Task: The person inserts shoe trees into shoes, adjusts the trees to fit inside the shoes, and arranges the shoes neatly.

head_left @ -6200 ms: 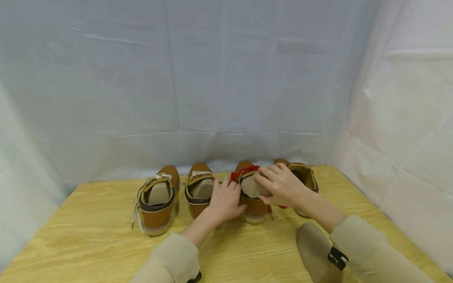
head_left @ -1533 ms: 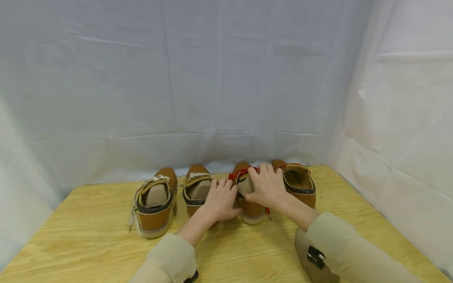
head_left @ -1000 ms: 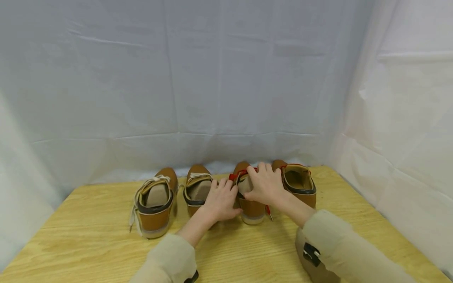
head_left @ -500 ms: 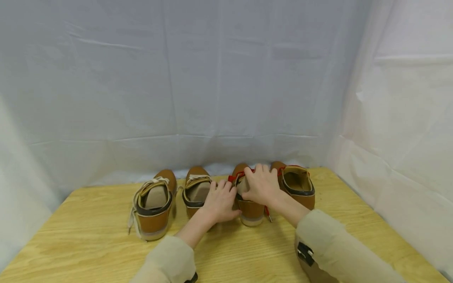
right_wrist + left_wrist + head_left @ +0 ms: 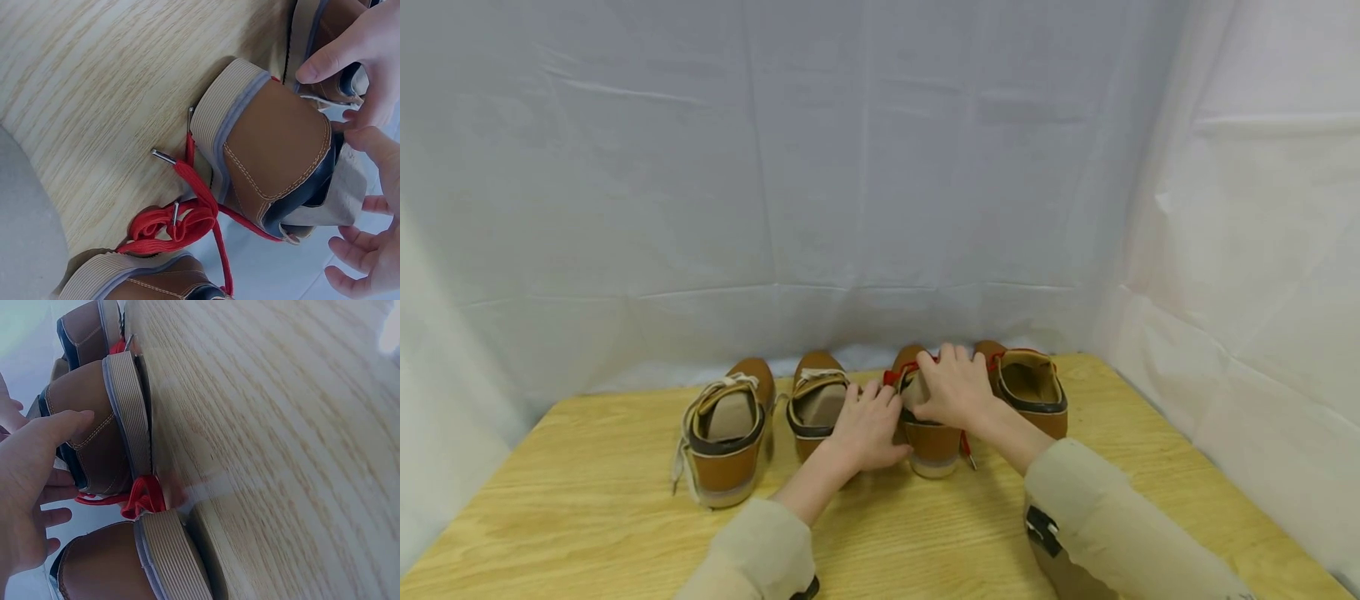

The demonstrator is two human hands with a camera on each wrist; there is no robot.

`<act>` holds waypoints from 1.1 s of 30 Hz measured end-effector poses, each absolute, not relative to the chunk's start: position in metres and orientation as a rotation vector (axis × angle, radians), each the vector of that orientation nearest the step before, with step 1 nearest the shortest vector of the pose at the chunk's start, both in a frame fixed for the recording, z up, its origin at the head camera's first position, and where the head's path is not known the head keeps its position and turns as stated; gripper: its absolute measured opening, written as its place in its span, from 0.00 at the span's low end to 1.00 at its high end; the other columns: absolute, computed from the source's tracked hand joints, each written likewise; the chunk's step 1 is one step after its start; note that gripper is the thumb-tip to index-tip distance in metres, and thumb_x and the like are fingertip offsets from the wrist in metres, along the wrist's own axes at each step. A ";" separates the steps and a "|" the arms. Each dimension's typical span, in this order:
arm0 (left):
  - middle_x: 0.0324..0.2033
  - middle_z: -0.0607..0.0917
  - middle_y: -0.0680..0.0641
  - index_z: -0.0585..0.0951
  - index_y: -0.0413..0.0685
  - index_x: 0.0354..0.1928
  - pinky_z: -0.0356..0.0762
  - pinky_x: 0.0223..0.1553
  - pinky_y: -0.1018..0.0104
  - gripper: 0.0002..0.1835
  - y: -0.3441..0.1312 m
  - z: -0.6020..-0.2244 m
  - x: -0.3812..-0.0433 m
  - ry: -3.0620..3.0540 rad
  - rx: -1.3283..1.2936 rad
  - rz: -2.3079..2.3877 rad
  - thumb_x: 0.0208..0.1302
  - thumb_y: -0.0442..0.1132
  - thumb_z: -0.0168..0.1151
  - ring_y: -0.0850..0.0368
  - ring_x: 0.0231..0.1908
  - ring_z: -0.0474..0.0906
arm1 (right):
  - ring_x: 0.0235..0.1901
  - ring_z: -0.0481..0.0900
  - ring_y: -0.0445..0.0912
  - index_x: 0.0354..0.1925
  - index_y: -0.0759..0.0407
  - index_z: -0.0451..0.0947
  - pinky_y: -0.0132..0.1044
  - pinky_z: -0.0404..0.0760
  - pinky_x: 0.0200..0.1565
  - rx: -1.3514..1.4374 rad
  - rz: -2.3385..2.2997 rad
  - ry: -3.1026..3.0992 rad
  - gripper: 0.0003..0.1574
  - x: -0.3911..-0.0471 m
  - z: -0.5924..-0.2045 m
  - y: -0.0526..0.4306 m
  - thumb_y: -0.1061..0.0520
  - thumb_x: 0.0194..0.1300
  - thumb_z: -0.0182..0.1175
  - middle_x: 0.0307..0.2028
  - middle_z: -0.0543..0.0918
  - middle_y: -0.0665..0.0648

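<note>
My right hand (image 5: 957,390) pinches a grey-beige insole (image 5: 347,190) that sticks up out of the opening of a brown shoe (image 5: 934,446) with red laces, third from the left. In the right wrist view its thumb lies along the insole's edge, fingers on the far side. The insole's front part is hidden inside the shoe. Beside this shoe, between it and the second shoe (image 5: 817,371) with white laces, my left hand (image 5: 868,425) rests with fingers loosely extended. The left wrist view shows its thumb overlapping the side of the red-laced shoe (image 5: 94,456).
Another white-laced shoe (image 5: 724,475) stands at the left of the row, and a second red-laced shoe (image 5: 1045,421) at the right. A loose insole (image 5: 1067,575) lies under my right forearm on the wooden table (image 5: 587,500). Red laces (image 5: 169,228) trail between the right shoes.
Since the oldest frame my right hand has shifted left over the third shoe, and more of the fourth shoe shows. In the last second both hands stay nearly still; the right sleeve drifts slightly left.
</note>
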State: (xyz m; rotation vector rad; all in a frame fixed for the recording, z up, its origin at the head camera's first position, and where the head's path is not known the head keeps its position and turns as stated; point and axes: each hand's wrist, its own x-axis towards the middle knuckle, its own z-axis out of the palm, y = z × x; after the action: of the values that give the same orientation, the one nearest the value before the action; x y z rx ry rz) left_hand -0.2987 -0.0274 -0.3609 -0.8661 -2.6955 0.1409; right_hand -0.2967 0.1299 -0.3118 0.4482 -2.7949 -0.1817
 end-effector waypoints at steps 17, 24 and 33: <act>0.50 0.74 0.47 0.74 0.47 0.51 0.60 0.51 0.48 0.34 -0.027 -0.360 -0.301 -2.696 -0.876 0.184 0.51 0.65 0.62 0.48 0.52 0.64 | 0.44 0.70 0.57 0.50 0.53 0.69 0.57 0.70 0.42 0.503 -0.223 -2.772 0.37 -0.302 -0.313 0.131 0.35 0.49 0.66 0.41 0.72 0.62; 0.52 0.73 0.47 0.73 0.48 0.53 0.59 0.53 0.47 0.34 -0.027 -0.360 -0.299 -2.718 -0.862 0.173 0.51 0.65 0.62 0.48 0.54 0.64 | 0.44 0.70 0.58 0.51 0.54 0.69 0.57 0.70 0.42 0.503 -0.229 -2.766 0.38 -0.301 -0.314 0.131 0.34 0.50 0.66 0.42 0.72 0.62; 0.51 0.72 0.43 0.72 0.49 0.55 0.57 0.55 0.45 0.36 -0.026 -0.361 -0.299 -2.737 -0.847 0.172 0.51 0.65 0.62 0.46 0.56 0.63 | 0.45 0.70 0.58 0.53 0.53 0.69 0.58 0.70 0.43 0.492 -0.235 -2.773 0.39 -0.300 -0.315 0.132 0.34 0.50 0.65 0.43 0.72 0.62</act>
State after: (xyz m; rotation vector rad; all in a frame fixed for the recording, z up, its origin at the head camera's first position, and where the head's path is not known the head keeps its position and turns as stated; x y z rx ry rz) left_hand -0.2986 -0.0262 -0.3613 -0.8474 -2.7373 0.1724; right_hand -0.3002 0.1316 -0.3145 0.4919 -2.7729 -0.2348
